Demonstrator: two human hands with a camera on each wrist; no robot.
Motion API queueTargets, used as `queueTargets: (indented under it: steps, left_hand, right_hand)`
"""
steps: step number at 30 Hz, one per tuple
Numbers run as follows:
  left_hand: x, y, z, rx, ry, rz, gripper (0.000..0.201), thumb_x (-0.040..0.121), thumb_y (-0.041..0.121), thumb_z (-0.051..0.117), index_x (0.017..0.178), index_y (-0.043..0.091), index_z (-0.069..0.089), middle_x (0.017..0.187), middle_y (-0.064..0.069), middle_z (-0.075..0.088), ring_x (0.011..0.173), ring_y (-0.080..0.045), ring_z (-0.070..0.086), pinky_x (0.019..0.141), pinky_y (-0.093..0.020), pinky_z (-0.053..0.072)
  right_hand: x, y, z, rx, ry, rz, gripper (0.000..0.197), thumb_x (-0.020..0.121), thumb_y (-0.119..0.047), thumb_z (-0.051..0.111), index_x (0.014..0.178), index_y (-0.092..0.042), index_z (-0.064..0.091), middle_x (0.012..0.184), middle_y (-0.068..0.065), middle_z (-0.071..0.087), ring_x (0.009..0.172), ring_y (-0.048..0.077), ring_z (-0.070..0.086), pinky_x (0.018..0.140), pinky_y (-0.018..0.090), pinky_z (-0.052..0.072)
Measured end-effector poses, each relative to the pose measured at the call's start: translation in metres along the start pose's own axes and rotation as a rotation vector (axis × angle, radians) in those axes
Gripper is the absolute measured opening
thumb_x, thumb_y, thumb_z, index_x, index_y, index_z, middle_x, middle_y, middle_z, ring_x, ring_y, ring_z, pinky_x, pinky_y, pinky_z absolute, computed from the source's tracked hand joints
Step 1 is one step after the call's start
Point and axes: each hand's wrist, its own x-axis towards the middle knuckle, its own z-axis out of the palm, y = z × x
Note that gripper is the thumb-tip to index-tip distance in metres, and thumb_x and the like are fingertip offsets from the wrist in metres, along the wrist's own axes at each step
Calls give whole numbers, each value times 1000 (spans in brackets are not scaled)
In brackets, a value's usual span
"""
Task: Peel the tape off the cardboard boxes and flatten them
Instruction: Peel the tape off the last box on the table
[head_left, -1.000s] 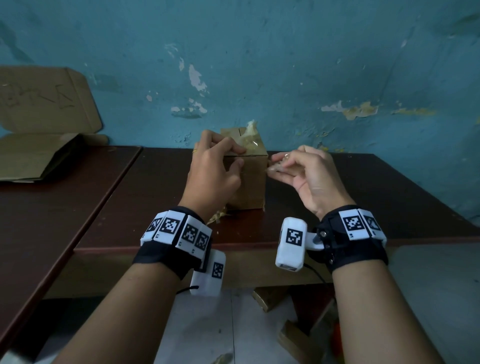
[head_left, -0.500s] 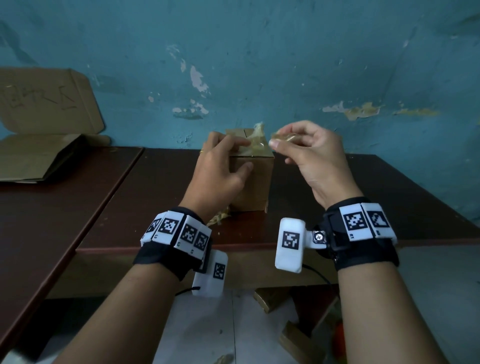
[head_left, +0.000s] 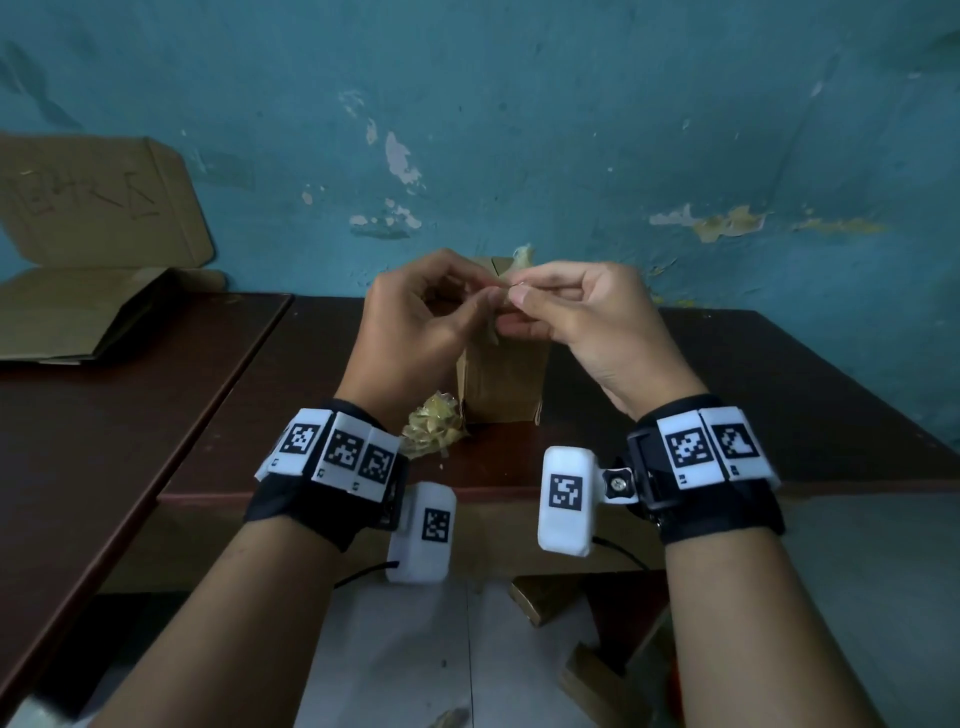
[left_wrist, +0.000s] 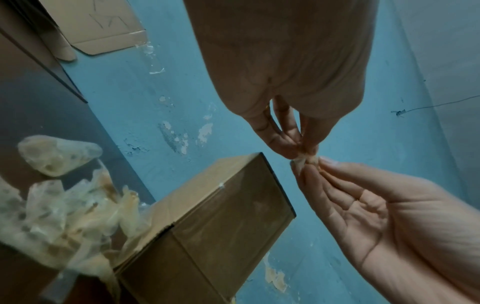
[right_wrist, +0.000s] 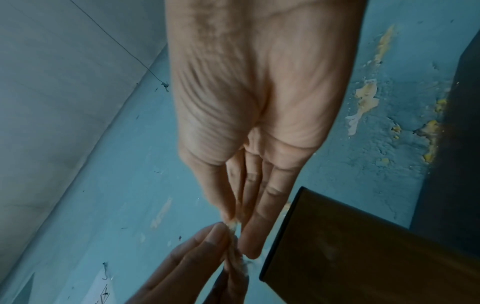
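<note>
A tape scrap (left_wrist: 306, 160) is pinched between left hand (head_left: 415, 322) and right hand (head_left: 587, 317) above the box (head_left: 501, 384) standing on the counter (head_left: 727, 395); it should be balled tightly and dropped on the tape pile (head_left: 434, 431) before remaining seams are peeled.

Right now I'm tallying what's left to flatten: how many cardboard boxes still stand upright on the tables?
1: the small cardboard box standing behind both hands. The flattened cardboard at far left already lies opened; others may be hidden.

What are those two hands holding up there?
A small crumpled scrap of clear tape, pinched between the fingertips of the left hand and right hand, above the brown cardboard box.
</note>
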Motion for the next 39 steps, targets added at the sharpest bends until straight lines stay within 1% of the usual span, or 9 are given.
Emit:
queueTargets:
  steps: [3,11,18,22,24,27,31,36,39]
  left_hand:
    - [4,-3,-14,20,48,-62,9,92,11,80,90,19,76,81,-4,75,76,-28,71,71,-39,58]
    - [-5,-42,-37,742,-254,-363,20,88,16,78,79,31,69,92,6,69,87,-16,69,77,-33,55]
    - [-15,-55,-18,783,-295,-474,38,86,6,71,72,39,59,92,3,71,90,-22,69,84,-45,62]
    - [-15,-50,-19,805,-402,-543,26,93,17,62,87,34,80,101,-2,77,98,-25,72,94,-44,62]
    - [-16,-49,-18,814,-457,-554,28,97,20,57,82,24,80,96,-5,76,103,-29,69,101,-44,57]
    - [-13,-50,-17,799,-393,-558,41,100,20,54,60,10,56,87,-17,66,90,-37,66,86,-42,52]
    - [-10,-52,-17,806,-252,-501,20,105,20,55,103,8,70,114,-15,58,94,-29,58,88,-43,52]
    - [-3,-32,-9,444,69,-296,18,108,31,58,113,16,67,113,-1,64,99,-15,62,87,-31,50]
    - [-1,-20,2,176,39,-249,31,108,39,58,134,23,67,129,2,67,112,-1,64,94,-27,55]
  right_hand:
    - [-1,-4,0,-33,11,7,48,98,-5,77,142,-9,60,96,16,82,87,30,82,81,38,67]
    - [3,3,-14,-277,219,-96,11,98,-10,76,106,-17,77,80,6,77,61,11,70,51,23,49]
    - [10,14,-9,-376,278,-132,13,92,-17,82,95,-29,80,81,-8,72,70,1,65,69,21,52]
    - [7,15,-8,-469,284,-126,10,92,-18,82,99,-26,81,89,-8,72,69,-6,62,65,7,44]
    - [8,15,-7,-523,294,-130,11,93,-20,81,102,-26,80,102,-2,71,79,-4,63,69,4,44]
    - [7,14,-6,-612,283,-106,17,97,-23,78,114,-27,77,122,-1,60,108,5,60,82,2,42]
    - [6,14,0,-660,225,-68,38,106,-33,67,141,-19,67,144,2,56,136,15,53,114,31,45]
    - [9,19,6,-674,145,-24,53,109,-28,63,158,-13,51,156,4,56,145,18,51,114,25,36]
    - [14,21,7,-553,181,41,68,104,-25,72,164,-14,41,152,3,59,139,17,56,114,31,44]
